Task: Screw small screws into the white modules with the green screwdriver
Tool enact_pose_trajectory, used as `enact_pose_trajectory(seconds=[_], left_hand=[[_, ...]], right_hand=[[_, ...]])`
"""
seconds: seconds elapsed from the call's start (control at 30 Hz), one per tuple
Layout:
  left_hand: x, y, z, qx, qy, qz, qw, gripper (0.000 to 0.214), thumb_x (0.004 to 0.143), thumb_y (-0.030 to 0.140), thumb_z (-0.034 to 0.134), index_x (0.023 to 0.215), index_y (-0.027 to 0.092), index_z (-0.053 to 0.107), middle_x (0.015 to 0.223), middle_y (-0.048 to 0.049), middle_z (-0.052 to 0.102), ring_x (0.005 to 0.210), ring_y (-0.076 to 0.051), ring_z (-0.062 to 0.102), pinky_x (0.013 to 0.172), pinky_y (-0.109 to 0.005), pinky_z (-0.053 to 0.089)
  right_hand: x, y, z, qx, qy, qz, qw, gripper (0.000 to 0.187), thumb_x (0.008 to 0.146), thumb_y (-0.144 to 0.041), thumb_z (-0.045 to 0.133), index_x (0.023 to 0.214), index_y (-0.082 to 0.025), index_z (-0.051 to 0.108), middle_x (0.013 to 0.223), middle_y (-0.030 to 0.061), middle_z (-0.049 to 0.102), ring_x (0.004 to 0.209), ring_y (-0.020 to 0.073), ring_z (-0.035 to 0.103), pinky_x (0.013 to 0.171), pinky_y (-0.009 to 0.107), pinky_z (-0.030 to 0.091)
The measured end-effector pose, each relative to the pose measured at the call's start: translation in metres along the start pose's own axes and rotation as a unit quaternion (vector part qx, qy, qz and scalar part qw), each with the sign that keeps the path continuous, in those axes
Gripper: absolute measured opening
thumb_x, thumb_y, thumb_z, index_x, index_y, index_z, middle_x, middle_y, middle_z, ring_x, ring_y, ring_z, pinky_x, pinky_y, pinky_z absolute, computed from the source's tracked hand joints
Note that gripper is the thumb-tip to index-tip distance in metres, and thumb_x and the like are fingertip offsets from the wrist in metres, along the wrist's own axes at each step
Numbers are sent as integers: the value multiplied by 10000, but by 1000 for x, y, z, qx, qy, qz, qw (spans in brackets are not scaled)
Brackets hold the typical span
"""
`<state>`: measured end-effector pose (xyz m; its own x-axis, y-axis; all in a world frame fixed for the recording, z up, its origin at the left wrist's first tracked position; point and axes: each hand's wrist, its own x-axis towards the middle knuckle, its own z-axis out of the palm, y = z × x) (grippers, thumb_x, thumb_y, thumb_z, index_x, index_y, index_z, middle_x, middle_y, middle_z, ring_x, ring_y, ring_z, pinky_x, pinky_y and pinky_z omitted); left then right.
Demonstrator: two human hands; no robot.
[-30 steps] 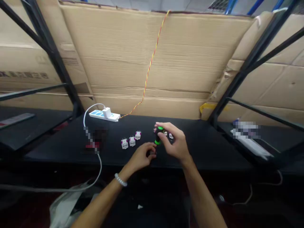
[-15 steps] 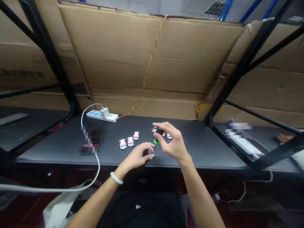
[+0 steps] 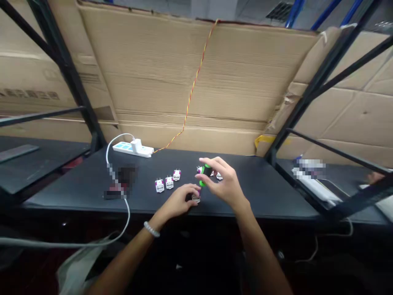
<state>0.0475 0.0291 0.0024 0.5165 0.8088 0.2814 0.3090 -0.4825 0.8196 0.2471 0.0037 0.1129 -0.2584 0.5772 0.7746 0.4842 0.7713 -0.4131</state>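
As left hand (image 3: pixel 180 198) holds part (image 3: pixel 195 200), right hand (image 3: pixel 226 180) grasps screwdriver (image 3: pixel 206 170), cardboard lettering (image 3: pixel 30 94) blurred

A big wall of brown cardboard (image 3: pixel 147 78) stands behind a long black table (image 3: pixel 254 194). A black metal post (image 3: pixel 69 73) is on the left, and another black post (image 3: pixel 310 92) is on the right, with thin bars joined to them. Over the cardboard it looks gray, with a dark grid (image 3: pixel 279 11) and blue bars (image 3: pixel 294 13). The cardboard is bright, but under the table the dark red floor (image 3: pixel 29 266) is hard to see.
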Motion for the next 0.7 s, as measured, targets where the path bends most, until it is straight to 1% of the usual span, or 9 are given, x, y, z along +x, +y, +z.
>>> enact_pose_trajectory(seconds=[0.07, 0.2, 0.27, 0.37, 0.43, 0.5, 0.6, 0.63, 0.7], left_hand=[[1, 1, 0, -1, 1, 0, 1000, 159, 785, 63, 787, 859, 200, 755, 1281, -95, 749, 1244, -270, 670, 1152, -419, 481], [2, 1, 2, -13, 13, -7, 1000, 173, 755, 34, 787, 821, 190, 758, 1227, -86, 754, 1147, -252, 698, 1099, -395, 513], [2, 1, 3, -17, 14, -8, 1000, 169, 757, 30, 780, 812, 190, 759, 1209, -82, 753, 1121, -244, 702, 1076, -386, 523], [2, 1, 5, -14, 15, -13, 1000, 164, 769, 32, 766, 811, 190, 756, 1174, -76, 756, 1114, -243, 703, 1076, -393, 523], [1, 0, 6, -15, 24, -15, 999, 162, 768, 35, 765, 813, 190, 750, 1162, -75, 760, 1115, -245, 703, 1083, -400, 522], [1, -1, 7, -18, 31, -11, 999, 171, 756, 35, 776, 820, 190, 739, 1181, -80, 761, 1131, -250, 702, 1086, -403, 522], [1, 0, 7, -19, 35, -10, 999, 204, 737, 26, 788, 827, 196, 721, 1233, -87, 758, 1186, -263, 693, 1102, -409, 509], [1, 0, 6, -18, 34, -11, 999, 210, 734, 23, 787, 825, 198, 715, 1236, -86, 759, 1195, -265, 691, 1105, -409, 505], [1, 2, 5, -17, 34, -16, 999, 215, 738, 20, 779, 830, 201, 709, 1230, -80, 762, 1200, -264, 690, 1111, -406, 497]], right_hand=[[1, -1, 1, 1, -5, -5, 1000, 386, 971, -288, 729, 1355, -261, 700, 1042, 50, 711, 826, 165, 677, 756, 304, 597], [0, -5, 0, 76, -44, -7, 996, 448, 1021, -180, 575, 1454, -283, 623, 1274, 81, 731, 1095, 205, 725, 1003, 391, 593], [0, -5, 0, 92, -46, -4, 995, 402, 1022, -190, 603, 1406, -293, 660, 1219, 67, 752, 1071, 199, 735, 985, 379, 597], [1, -4, 3, 57, -19, -6, 998, 301, 973, -256, 731, 1273, -280, 739, 1053, 44, 736, 886, 171, 707, 815, 315, 603], [2, -2, 6, 37, 3, -12, 999, 304, 944, -284, 777, 1247, -271, 752, 1015, 41, 711, 810, 158, 667, 733, 294, 587], [1, 0, 6, 40, 8, -10, 999, 335, 961, -269, 743, 1296, -268, 731, 1058, 54, 713, 841, 166, 674, 769, 310, 595], [-1, 3, 4, 96, -24, 10, 995, 416, 1015, -205, 608, 1424, -272, 649, 1229, 83, 730, 1033, 200, 717, 948, 375, 597], [-1, 3, 3, 112, -34, 19, 993, 425, 1022, -197, 588, 1437, -275, 637, 1241, 80, 735, 1048, 199, 722, 962, 377, 595], [0, 5, 1, 105, -32, 30, 994, 371, 1013, -224, 631, 1377, -276, 679, 1156, 59, 748, 949, 179, 719, 878, 339, 603]])
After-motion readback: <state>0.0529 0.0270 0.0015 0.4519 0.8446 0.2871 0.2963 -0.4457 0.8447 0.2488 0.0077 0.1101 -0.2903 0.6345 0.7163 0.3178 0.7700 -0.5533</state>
